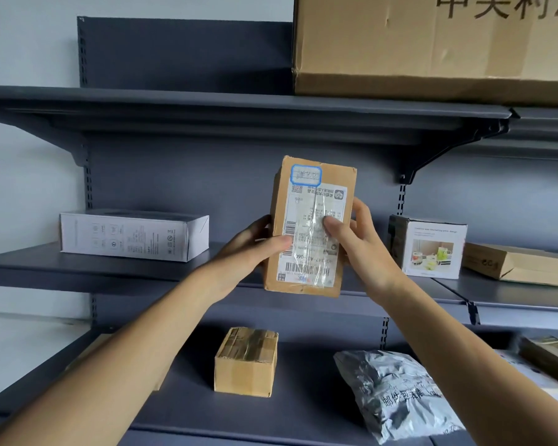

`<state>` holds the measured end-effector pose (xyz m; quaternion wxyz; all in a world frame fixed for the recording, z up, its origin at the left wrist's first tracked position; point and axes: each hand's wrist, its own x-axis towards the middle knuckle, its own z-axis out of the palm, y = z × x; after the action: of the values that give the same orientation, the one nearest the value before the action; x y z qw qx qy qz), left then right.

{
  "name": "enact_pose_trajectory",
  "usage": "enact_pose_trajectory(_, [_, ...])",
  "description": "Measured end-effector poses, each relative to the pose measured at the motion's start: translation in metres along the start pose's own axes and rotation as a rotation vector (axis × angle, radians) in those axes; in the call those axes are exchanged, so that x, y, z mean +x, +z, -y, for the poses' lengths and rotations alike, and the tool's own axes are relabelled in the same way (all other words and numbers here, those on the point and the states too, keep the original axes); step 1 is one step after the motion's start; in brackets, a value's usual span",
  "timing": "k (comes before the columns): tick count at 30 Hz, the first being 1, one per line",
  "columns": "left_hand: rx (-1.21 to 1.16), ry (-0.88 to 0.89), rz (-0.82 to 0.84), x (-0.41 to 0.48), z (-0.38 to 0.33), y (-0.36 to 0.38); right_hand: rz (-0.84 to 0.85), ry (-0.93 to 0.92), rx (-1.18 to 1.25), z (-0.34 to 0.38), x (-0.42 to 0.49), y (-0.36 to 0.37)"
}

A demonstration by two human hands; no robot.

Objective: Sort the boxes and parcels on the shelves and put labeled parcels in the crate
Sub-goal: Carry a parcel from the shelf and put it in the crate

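Head view: our left hand [252, 249] grips the left edge of a brown rectangular cardboard parcel [313, 175] and our right hand [358, 243] holds its right edge, both thumbs lying on the white printed shipping label [306, 252] taped to its face. We hold it upright in the air before the dark grey metal middle shelf [45, 262], which carries a long white carton [132, 235] at left and a white mug-printed box [432, 246] at right. Below sit a small tape-wrapped cardboard box [247, 362] and a crumpled grey plastic mailer [393, 394].

Both forearms reach forward; left grip [252, 249] and right grip [364, 249] clasp the labeled parcel [310, 226] from opposite sides, thumbs in front.
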<state>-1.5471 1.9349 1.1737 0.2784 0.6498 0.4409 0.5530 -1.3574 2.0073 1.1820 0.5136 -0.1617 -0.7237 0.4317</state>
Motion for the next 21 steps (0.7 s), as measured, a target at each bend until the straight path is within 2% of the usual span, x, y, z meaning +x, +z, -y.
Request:
enact_pose_trajectory(8, [0.119,0.022,0.145,-0.001,-0.004,-0.009,-0.014,-0.013,0.034,0.009,0.004,-0.012])
enact_pose_trajectory(10, [0.191,0.025,0.186,0.001,-0.011,-0.017,-0.004,-0.02,-0.007,0.011,0.004,-0.019])
enact_pose_trajectory(12, [0.289,-0.005,0.21,0.004,-0.023,-0.027,0.02,-0.033,-0.152,0.013,0.005,-0.028])
enact_pose_trajectory(14, [0.555,-0.047,0.2,0.008,-0.036,-0.036,0.034,-0.086,-0.406,0.015,0.005,-0.037])
enact_pose_trajectory(16, [1.023,-0.071,0.126,0.013,-0.047,-0.04,0.054,-0.202,-0.66,0.018,0.005,-0.041])
enact_pose_trajectory(18, [1.377,0.012,0.078,0.018,-0.053,-0.036,0.112,-0.302,-0.867,0.021,0.007,-0.039])
enact_pose_trajectory(21, [1.563,0.17,0.088,0.024,-0.055,-0.025,0.222,-0.285,-1.223,0.02,0.011,-0.028])
